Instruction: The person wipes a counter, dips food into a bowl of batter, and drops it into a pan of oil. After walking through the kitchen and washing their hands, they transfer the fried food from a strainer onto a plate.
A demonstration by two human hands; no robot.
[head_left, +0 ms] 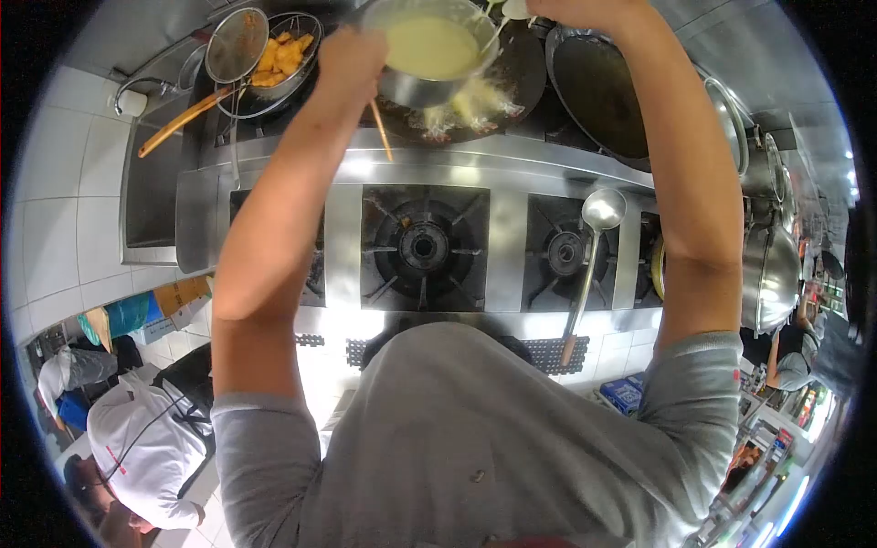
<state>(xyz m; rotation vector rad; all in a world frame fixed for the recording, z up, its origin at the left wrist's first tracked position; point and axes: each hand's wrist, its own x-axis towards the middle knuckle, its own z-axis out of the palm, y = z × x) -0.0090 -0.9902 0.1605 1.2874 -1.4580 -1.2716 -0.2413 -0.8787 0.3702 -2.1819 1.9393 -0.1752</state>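
Okay, left hand (352, 59) is at the bowl (411, 89), fingers clenched on its left rim. Thin stick (381, 131) pokes out below that hand; can't tell if it's gripped too. Bowl sits above the near wok (528, 78), covering part of it, with pale batter (431, 46) inside. Just past the bowl's lower wall, pale pieces (470, 108) bubble in the wok.

Right hand (585, 9) is cut by the top edge, near the bowl's right rim. Pale, wet lump (516, 9) at its fingertips, strands running down to the bowl; can't tell if those fingers are pinching it.

Left of the bowl: strainer (236, 46) partly over a basket (311, 46) of fried pieces (283, 59). Right: second wok (585, 91). Ladle (603, 210) lies across the right burner (559, 251).
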